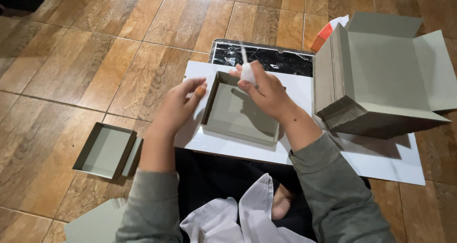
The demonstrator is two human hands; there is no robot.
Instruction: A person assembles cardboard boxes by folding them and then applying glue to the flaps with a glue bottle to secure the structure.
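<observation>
Two bare hands work over a shallow grey cardboard tray [238,112] lying on a white sheet [381,162] spread on the wood-patterned floor [71,57]. The right hand [264,88] is closed around a small white bottle [247,72] with a thin nozzle that points up and away; the nozzle is blurred, so it may be a glue applicator, though that cannot be told for sure. This hand hovers above the tray's far wall, near its far left corner. The left hand [183,102] is loosely curled and holds nothing, its fingertips touching the tray's left wall from outside.

Beyond the tray, at the far edge of the white sheet, lies a black marbled board [276,60]. To the right, on the sheet, stands a tall stack of flat grey cardboard blanks [333,81], with an unfolded blank [395,67] lying open on top of it. An orange object [322,37] peeks out behind the stack. To the left, on the bare floor and well apart from the hands, sits a finished grey tray [107,150]. A flat grey card [93,224] lies near the bottom left corner, beside the person's grey sleeve [152,209]
</observation>
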